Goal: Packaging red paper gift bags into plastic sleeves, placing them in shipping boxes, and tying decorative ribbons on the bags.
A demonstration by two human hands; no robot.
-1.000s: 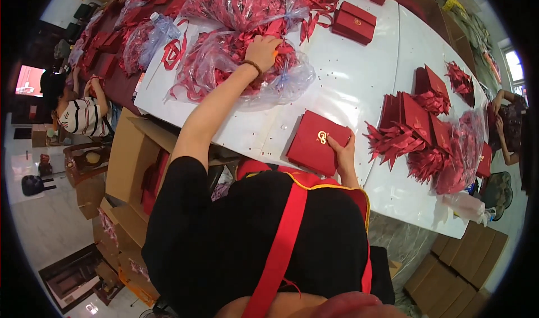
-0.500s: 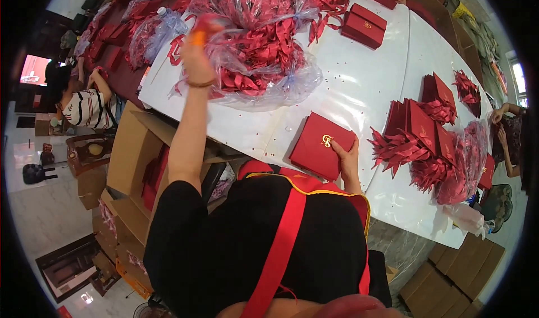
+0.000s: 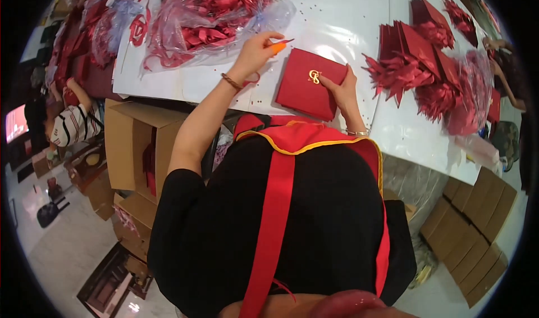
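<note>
Red square case (image 3: 297, 93) is lying in the head view near the close edge of the white table (image 3: 404, 149), just in front of the person's apron (image 3: 320, 137), its face turned up and carrying a gold mark of interlaced letters (image 3: 314, 77)

The right hand (image 3: 341, 90) is clamping the case's right side, its thumb pressing on the face beside the gold mark, and a pale bracelet (image 3: 357, 132) is circling that wrist

The left hand (image 3: 259, 49) is hovering to the case's upper left, apart from the right hand, its fingers bending toward an orange piece (image 3: 277, 48) with a thin dark red tip pointing out beyond it; whether that piece is being held or worn, I cannot tell, nor whether the fingers are closing on anything. A red ribbon (image 3: 252, 80) is showing below this hand, near the brown bracelet (image 3: 231, 82)

Beyond the left hand, a clear plastic bag (image 3: 163, 40) is holding many red ribbons (image 3: 210, 35). To the right, red cases with ribbon tufts (image 3: 412, 45) are standing bunched beside another plastic bag (image 3: 477, 87)
</note>
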